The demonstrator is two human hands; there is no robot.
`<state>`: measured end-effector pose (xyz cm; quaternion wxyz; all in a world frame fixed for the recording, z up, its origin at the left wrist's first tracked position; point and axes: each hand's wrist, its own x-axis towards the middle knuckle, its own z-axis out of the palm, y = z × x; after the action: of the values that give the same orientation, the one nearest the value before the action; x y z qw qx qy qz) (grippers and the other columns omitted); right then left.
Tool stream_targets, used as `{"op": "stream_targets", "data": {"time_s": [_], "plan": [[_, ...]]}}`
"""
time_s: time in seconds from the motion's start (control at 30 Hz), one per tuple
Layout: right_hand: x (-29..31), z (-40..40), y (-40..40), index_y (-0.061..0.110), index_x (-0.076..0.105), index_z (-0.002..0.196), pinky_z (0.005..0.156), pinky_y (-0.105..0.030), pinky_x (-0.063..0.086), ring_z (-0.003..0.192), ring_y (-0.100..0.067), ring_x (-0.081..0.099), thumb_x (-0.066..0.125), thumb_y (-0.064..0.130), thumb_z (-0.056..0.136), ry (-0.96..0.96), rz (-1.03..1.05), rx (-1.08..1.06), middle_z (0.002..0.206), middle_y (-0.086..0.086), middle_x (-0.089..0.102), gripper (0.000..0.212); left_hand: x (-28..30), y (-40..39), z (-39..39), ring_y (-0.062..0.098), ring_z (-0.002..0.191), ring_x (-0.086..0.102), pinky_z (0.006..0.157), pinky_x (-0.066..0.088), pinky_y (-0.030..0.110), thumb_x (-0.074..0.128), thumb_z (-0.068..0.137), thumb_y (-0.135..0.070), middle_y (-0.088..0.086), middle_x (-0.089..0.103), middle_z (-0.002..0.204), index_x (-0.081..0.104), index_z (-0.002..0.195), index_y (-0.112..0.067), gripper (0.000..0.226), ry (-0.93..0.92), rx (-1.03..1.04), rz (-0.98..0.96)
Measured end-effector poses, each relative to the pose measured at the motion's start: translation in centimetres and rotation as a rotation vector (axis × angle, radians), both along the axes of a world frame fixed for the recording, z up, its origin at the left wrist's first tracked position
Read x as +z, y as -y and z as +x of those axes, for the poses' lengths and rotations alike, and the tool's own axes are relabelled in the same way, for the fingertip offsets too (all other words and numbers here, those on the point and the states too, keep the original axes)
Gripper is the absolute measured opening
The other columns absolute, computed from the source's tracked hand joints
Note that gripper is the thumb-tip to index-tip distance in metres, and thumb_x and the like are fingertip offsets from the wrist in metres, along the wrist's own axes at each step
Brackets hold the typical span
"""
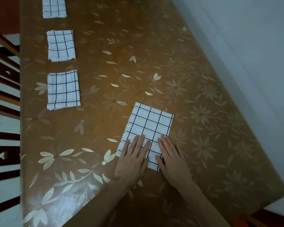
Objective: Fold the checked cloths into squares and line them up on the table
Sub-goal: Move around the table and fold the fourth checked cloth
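A white cloth with a dark check [150, 124] lies folded into a long rectangle near the middle of the table. My left hand [134, 155] and my right hand [171, 155] rest flat on its near end, side by side, fingers spread, gripping nothing. Three folded checked squares sit in a column along the table's left side: the nearest square [63, 90], the middle square [61, 45], and the far square [54, 7], which is cut off by the top of the frame.
The table [195, 89] carries a glossy brown cover with a pale flower print. Dark wooden chair slats [3, 76] stand past its left edge. A pale wall [252, 38] runs along the right edge.
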<state>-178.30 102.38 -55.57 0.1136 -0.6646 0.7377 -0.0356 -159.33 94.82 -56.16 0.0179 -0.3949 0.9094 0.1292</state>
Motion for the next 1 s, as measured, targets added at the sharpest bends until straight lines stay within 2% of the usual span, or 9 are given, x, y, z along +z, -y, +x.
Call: {"op": "stream_targets", "data": {"time_s": [0.13, 0.23, 0.37, 0.53, 0.63, 0.7, 0.77, 0.9, 1.0], "plan": [[1.1, -2.1, 0.8, 0.025, 0.007, 0.165, 0.129, -0.047, 0.010, 0.159, -0.008, -0.003, 0.027, 0.065, 0.106, -0.025, 0.066, 0.063, 0.173, 0.009, 0.003, 0.074, 0.4, 0.2, 0.2, 0.026, 0.159, 0.001, 0.125, 0.020, 0.055, 0.017, 0.107, -0.061, 0.008, 0.003, 0.172, 0.012, 0.164, -0.022, 0.069, 0.022, -0.012, 0.003], [1.8, -3.7, 1.9, 0.029, 0.005, 0.165, 0.128, -0.050, 0.010, 0.159, -0.008, -0.006, 0.028, 0.069, 0.104, -0.063, 0.089, 0.097, 0.173, 0.012, 0.001, 0.077, 0.4, 0.3, 0.2, 0.026, 0.159, -0.001, 0.125, 0.018, 0.055, 0.019, 0.102, -0.071, 0.007, 0.003, 0.172, 0.012, 0.164, -0.023, 0.078, 0.029, -0.020, 0.002], [1.8, -4.9, 3.1, 0.032, 0.002, 0.165, 0.128, -0.054, 0.009, 0.159, -0.010, -0.009, 0.024, 0.071, 0.103, -0.077, 0.106, 0.107, 0.172, 0.015, -0.001, 0.076, 0.5, 0.3, 0.3, 0.026, 0.159, 0.001, 0.123, 0.017, 0.055, 0.020, 0.101, -0.072, 0.007, 0.006, 0.172, 0.015, 0.164, -0.023, 0.080, 0.046, -0.014, 0.007], [1.7, -5.8, 4.5, 0.035, -0.001, 0.164, 0.128, -0.055, 0.007, 0.159, -0.013, -0.012, 0.020, 0.075, 0.101, -0.091, 0.124, 0.076, 0.172, 0.016, -0.004, 0.078, 1.1, 0.4, 0.0, 0.030, 0.158, -0.002, 0.123, 0.012, 0.060, 0.022, 0.102, -0.069, 0.010, 0.002, 0.172, 0.005, 0.164, -0.030, 0.075, 0.047, -0.028, 0.010], [1.8, -5.1, 3.8, 0.031, 0.007, 0.165, 0.128, -0.053, 0.009, 0.159, -0.013, -0.006, 0.023, 0.072, 0.102, -0.075, 0.081, 0.011, 0.173, 0.013, 0.003, 0.077, 1.9, 0.8, -0.4, 0.033, 0.158, 0.001, 0.123, 0.017, 0.062, 0.034, 0.099, -0.063, 0.015, 0.008, 0.171, 0.022, 0.162, -0.028, 0.073, 0.037, -0.019, 0.024], [1.7, -4.2, 3.0, 0.026, 0.014, 0.165, 0.129, -0.049, 0.011, 0.160, -0.013, -0.001, 0.026, 0.069, 0.103, -0.060, 0.031, -0.023, 0.173, 0.008, 0.010, 0.076, 2.1, 0.8, -1.1, 0.032, 0.157, 0.013, 0.123, 0.022, 0.058, 0.040, 0.098, -0.056, 0.014, 0.018, 0.169, 0.036, 0.156, -0.022, 0.068, -0.003, -0.015, 0.031], [1.5, -3.7, 2.5, 0.022, 0.015, 0.165, 0.129, -0.046, 0.012, 0.160, -0.012, 0.002, 0.029, 0.065, 0.105, -0.032, 0.000, 0.001, 0.173, 0.005, 0.011, 0.075, 1.6, 0.6, -1.7, 0.029, 0.154, 0.025, 0.122, 0.027, 0.054, 0.036, 0.102, -0.051, 0.011, 0.027, 0.167, 0.042, 0.154, -0.018, 0.062, -0.022, -0.018, 0.040], [1.4, -4.8, 3.3, 0.027, 0.004, 0.165, 0.128, -0.051, 0.013, 0.159, -0.008, -0.004, 0.022, 0.070, 0.104, -0.027, 0.072, -0.004, 0.173, 0.010, 0.002, 0.077, 0.2, 0.2, -1.8, 0.027, 0.158, 0.013, 0.124, 0.022, 0.053, 0.022, 0.107, -0.056, 0.009, 0.018, 0.170, 0.014, 0.164, -0.023, 0.066, 0.025, -0.042, 0.033], [1.5, -5.9, 4.1, 0.030, 0.001, 0.165, 0.129, -0.052, 0.009, 0.158, -0.007, -0.006, 0.023, 0.075, 0.101, -0.040, 0.104, 0.006, 0.173, 0.013, -0.001, 0.082, 0.0, 0.2, -1.7, 0.027, 0.158, 0.009, 0.125, 0.019, 0.054, 0.017, 0.107, -0.058, 0.009, 0.013, 0.171, 0.010, 0.164, -0.024, 0.067, 0.044, -0.044, 0.018]]}}
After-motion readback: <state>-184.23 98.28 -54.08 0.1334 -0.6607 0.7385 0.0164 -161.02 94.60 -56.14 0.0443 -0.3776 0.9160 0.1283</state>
